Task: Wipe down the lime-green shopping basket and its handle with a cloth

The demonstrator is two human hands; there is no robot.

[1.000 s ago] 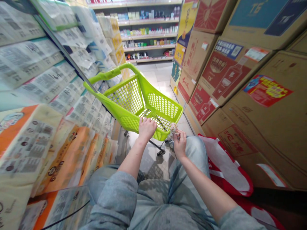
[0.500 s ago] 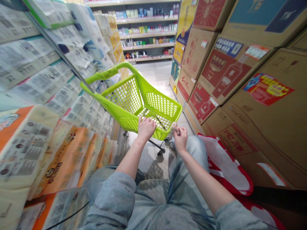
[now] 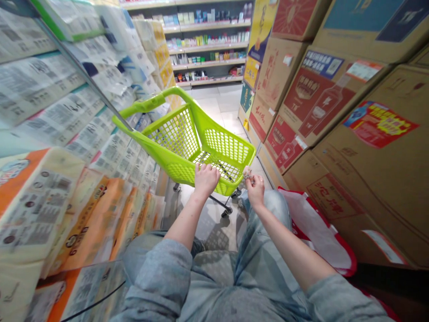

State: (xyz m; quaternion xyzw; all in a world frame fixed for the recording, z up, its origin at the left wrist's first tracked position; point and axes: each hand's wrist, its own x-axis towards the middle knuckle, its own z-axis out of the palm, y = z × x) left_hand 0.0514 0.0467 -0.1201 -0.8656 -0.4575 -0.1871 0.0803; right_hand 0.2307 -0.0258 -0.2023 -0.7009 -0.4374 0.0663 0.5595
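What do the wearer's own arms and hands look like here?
Both the left hand and right hand are ungloved, wrists without watch or bracelet. The wrinkled, faded blue-grey left sleeve and right sleeve end near the elbows, leaving the forearms uncovered.

Narrow shop aisle. Left hand point(image 3: 207, 180) curls over the near edge of a green shopping cart point(image 3: 154, 148), lattice-walled, on casters. Right hand point(image 3: 255, 190) pinches a small pale item point(image 3: 247, 172), details unclear, at the cart's corner. Stacked wrapped packs point(image 3: 33, 201) to the left; printed cartons point(image 3: 355, 174) right, red-edged white bag point(image 3: 313, 219) low beside them. Stocked shelves point(image 3: 209, 50) beyond.
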